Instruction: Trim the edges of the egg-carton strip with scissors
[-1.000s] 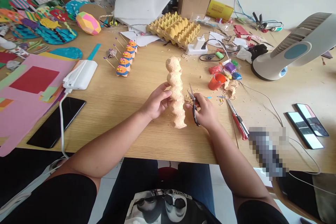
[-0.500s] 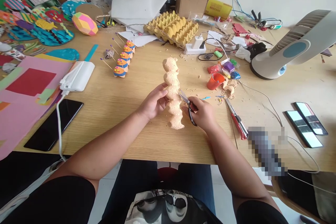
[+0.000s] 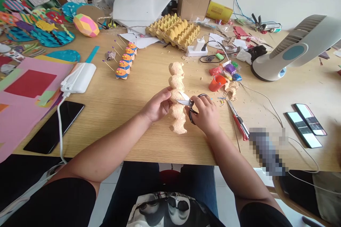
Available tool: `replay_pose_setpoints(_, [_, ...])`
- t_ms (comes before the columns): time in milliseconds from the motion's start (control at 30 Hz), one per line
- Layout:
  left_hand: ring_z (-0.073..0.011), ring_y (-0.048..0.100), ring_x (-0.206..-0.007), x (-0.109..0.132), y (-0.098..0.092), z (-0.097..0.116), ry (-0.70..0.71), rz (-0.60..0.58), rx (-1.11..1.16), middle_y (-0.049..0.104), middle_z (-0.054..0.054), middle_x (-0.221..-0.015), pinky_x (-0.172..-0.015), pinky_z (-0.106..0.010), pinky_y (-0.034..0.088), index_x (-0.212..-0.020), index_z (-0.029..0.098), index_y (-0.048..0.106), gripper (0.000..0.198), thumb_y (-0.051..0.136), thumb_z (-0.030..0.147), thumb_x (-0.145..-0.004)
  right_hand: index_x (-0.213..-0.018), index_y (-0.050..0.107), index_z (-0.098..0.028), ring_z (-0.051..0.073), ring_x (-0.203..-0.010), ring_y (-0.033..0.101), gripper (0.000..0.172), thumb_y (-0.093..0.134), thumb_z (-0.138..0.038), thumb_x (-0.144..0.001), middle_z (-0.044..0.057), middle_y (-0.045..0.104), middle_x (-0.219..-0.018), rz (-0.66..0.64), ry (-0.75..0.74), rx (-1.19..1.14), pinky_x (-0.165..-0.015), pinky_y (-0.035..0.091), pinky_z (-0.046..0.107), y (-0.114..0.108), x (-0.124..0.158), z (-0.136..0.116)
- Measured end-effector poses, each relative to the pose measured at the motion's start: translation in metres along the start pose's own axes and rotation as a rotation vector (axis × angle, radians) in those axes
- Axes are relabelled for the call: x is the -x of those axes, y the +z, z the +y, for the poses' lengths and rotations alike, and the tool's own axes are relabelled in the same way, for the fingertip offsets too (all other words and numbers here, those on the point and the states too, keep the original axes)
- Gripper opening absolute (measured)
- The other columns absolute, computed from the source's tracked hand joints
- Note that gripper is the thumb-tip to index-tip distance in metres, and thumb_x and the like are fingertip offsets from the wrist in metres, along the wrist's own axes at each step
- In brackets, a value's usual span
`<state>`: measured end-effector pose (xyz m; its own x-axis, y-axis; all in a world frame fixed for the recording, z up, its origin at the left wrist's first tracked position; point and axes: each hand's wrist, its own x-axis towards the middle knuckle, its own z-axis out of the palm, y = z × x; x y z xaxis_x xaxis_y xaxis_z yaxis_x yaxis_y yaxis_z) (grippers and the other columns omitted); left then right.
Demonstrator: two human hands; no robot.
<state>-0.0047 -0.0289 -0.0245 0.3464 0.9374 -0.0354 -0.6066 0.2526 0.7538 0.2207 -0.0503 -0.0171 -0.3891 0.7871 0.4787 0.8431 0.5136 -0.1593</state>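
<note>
Pale wood-grained desk spreads out under the head camera, white fan over on the right, yellow moulded egg tray at the back, and right in the middle sits the action! The peach-coloured, rough-textured strip of five rounded bumps stands lengthwise before the person, gripped along its left side by the left hand, fingers curled around a middle bump. And the right hand is wrapped round the black-handled metal scissors, blades parted, reaching over the strip's right edge near that same bump. It looks like trimming, with this cut seemingly not yet closed; the next move calls for a steady left hold and the blades lined up to the edge, well away from those left fingertips. Now, what can't we see? Left fingertips tuck behind the strip, so their exact hold is hidden; whether its near end touches the desk, I cannot tell. The right thumb is hard to make out, a pixelated patch masks something at the desk's edge, and the fan's head runs out of frame
</note>
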Motion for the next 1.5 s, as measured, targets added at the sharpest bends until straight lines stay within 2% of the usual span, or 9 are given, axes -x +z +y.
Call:
replay_pose_setpoints(100, [-0.0181,0.078,-0.086,0.000,-0.002,0.000,0.002,-0.011,-0.004,0.081,-0.003,-0.102,-0.071,-0.025,0.061,-0.121,0.023,0.076,0.047,0.091,0.044,-0.082,-0.119,0.072,-0.021,0.030,-0.098,0.061,0.024,0.063,-0.037,-0.105,0.011,0.071,-0.098,0.013,-0.013,0.046,-0.085,0.047,0.039,0.000,0.000,-0.001])
replay_pose_setpoints(300, [-0.0223,0.078,-0.092,-0.001,-0.006,-0.001,-0.005,-0.010,-0.018,0.081,-0.006,-0.109,-0.078,-0.030,0.061,-0.124,0.022,0.075,0.048,0.088,0.044,-0.084,-0.116,0.073,-0.021,0.030,-0.093,0.060,0.023,0.060,-0.038,-0.108,0.011,0.070,-0.093,0.013,-0.012,0.077,-0.079,0.044,0.038,0.000,0.000,-0.001])
replay_pose_setpoints(433, [-0.0202,0.077,-0.088,-0.002,-0.005,0.000,-0.011,-0.008,0.011,0.081,-0.004,-0.104,-0.075,-0.028,0.059,-0.120,0.021,0.077,0.045,0.089,0.044,-0.083,-0.114,0.073,-0.021,0.028,-0.089,0.061,0.025,0.060,-0.042,-0.109,0.010,0.070,-0.090,0.034,-0.014,0.092,-0.077,0.042,0.037,0.001,0.000,0.000])
replay_pose_setpoints(667, [-0.0208,0.076,-0.090,-0.003,-0.006,-0.001,-0.032,0.011,0.067,0.081,-0.004,-0.101,-0.076,-0.028,0.057,-0.122,0.018,0.075,0.042,0.086,0.040,-0.086,-0.108,0.074,-0.022,0.025,-0.083,0.061,0.041,0.056,-0.058,-0.111,0.009,0.072,-0.086,0.093,-0.019,0.101,-0.069,0.037,0.034,0.005,0.000,0.001])
replay_pose_setpoints(900, [-0.0198,0.075,-0.085,-0.002,-0.004,0.002,-0.047,0.024,0.077,0.079,-0.004,-0.096,-0.073,-0.028,0.057,-0.119,0.017,0.075,0.039,0.085,0.037,-0.086,-0.102,0.075,-0.022,0.022,-0.071,0.061,0.048,0.056,-0.066,-0.108,0.007,0.071,-0.075,0.042,0.028,0.049,-0.064,0.032,0.033,0.006,-0.001,0.004])
replay_pose_setpoints(1067, [-0.0178,0.074,-0.083,-0.001,-0.001,0.004,-0.027,-0.012,0.097,0.079,-0.004,-0.097,-0.070,-0.027,0.060,-0.118,0.018,0.076,0.041,0.088,0.039,-0.085,-0.099,0.073,-0.022,0.021,-0.067,0.059,0.045,0.059,-0.064,-0.107,0.005,0.069,-0.073,0.068,0.140,-0.047,-0.063,0.034,0.032,0.009,-0.004,0.008])
replay_pose_setpoints(1200, [-0.0174,0.075,-0.083,-0.002,-0.004,0.002,-0.034,-0.007,0.081,0.080,-0.004,-0.100,-0.072,-0.027,0.061,-0.121,0.018,0.074,0.050,0.093,0.038,-0.079,-0.106,0.070,-0.023,0.025,-0.081,0.062,0.038,0.065,-0.061,-0.103,0.007,0.071,-0.086,0.053,0.222,-0.147,-0.073,0.042,0.034,0.010,-0.006,0.012])
replay_pose_setpoints(1300, [-0.0167,0.076,-0.082,-0.004,-0.007,0.000,-0.031,0.018,0.043,0.079,-0.003,-0.100,-0.072,-0.026,0.060,-0.124,0.019,0.071,0.056,0.095,0.037,-0.078,-0.108,0.066,-0.023,0.025,-0.084,0.061,0.035,0.066,-0.058,-0.100,0.007,0.069,-0.089,-0.004,0.308,-0.284,-0.078,0.045,0.036,0.012,-0.006,0.018])
replay_pose_setpoints(1500, [-0.0151,0.074,-0.079,-0.004,-0.013,-0.002,-0.046,0.050,-0.031,0.078,-0.001,-0.095,-0.071,-0.025,0.059,-0.129,0.021,0.066,0.066,0.098,0.041,-0.075,-0.114,0.060,-0.024,0.023,-0.080,0.057,0.048,0.072,-0.063,-0.089,0.001,0.061,-0.084,-0.117,0.550,-0.653,-0.077,0.045,0.038,0.018,-0.004,0.026])
